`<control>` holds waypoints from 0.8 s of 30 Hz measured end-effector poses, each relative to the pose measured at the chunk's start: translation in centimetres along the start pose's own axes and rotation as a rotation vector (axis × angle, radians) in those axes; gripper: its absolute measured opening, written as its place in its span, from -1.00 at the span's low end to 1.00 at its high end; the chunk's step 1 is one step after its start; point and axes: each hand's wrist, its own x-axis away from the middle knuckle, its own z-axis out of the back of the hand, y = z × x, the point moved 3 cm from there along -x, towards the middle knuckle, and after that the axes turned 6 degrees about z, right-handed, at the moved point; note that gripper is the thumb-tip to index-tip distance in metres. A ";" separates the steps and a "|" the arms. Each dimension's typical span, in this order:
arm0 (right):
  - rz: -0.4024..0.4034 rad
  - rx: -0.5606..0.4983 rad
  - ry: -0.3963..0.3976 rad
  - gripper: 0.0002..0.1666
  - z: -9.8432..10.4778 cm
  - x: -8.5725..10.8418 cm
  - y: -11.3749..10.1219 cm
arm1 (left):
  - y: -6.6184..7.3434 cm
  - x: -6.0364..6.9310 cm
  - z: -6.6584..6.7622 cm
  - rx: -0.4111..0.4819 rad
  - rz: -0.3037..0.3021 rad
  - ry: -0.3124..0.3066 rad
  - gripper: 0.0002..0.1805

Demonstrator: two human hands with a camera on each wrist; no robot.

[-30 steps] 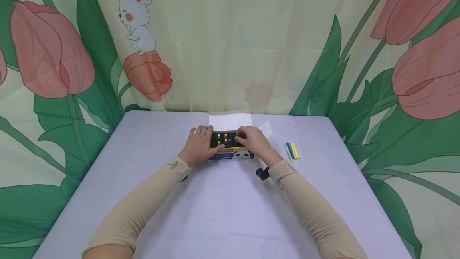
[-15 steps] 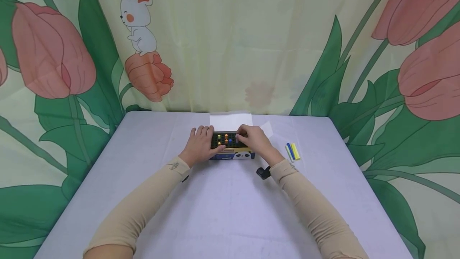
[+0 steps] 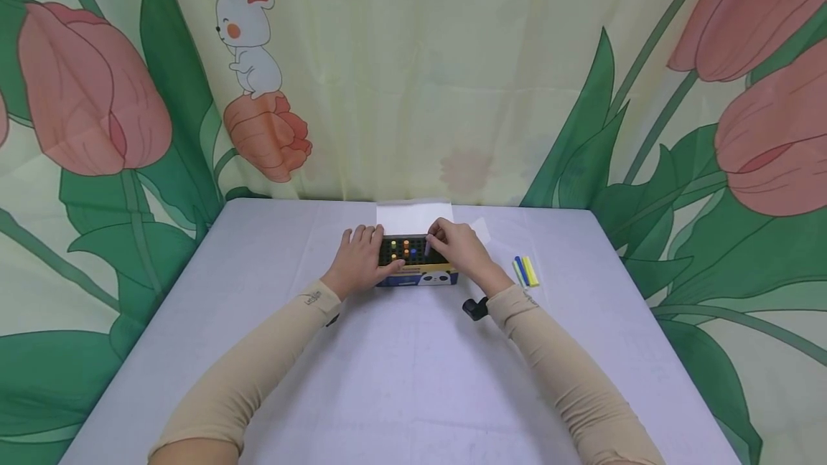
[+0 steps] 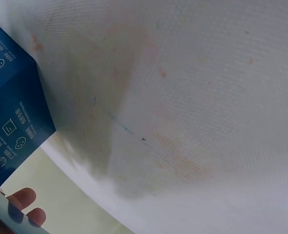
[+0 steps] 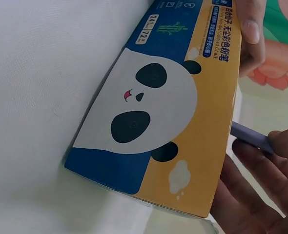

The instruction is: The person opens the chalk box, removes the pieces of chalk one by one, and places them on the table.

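Chalk stick (image 5: 250, 136), a purple one, is pinched between the thumb and fingertips of the right hand (image 3: 457, 246), so that grip's pretty much closed down on it. It's held roughly upright over the right part of the black holder (image 3: 421, 241) in the box (image 3: 416, 280). Whether the lower end is seated in a hole can't be told, since it's hidden by the box edge from the right wrist.

The left hand (image 3: 355, 262) is laid on the left end of the box, fingers mostly straight toward the far side, thumb rested along the near top edge. Coloured ends (image 3: 406, 245) in yellow, orange and blue can be seen in the left and middle of the holder. The near face is printed with a panda (image 5: 168, 107).

Just past the far side, a white sheet (image 3: 413, 218) can be spotted. Over to the right, a blue chalk (image 3: 522, 272), a yellow chalk (image 3: 530, 271) and a pale one are laid side by side. Everything's set on a cloth-covered table (image 3: 400, 379), backed by a curtain (image 3: 465, 77) printed with tulips and a rabbit.
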 end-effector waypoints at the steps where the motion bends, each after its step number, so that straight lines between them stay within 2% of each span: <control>1: -0.001 -0.005 0.007 -0.80 0.1 0.0 0.0 | 0.0 0.0 0.0 0.001 -0.001 0.001 0.10; 16: -0.026 -0.031 0.093 -0.73 2.1 -0.1 -0.1 | -0.1 0.1 0.1 0.002 0.004 -0.006 0.12; 24: -0.057 0.046 0.118 -0.67 3.2 0.2 -0.1 | 0.3 0.3 0.7 0.003 0.003 -0.034 0.11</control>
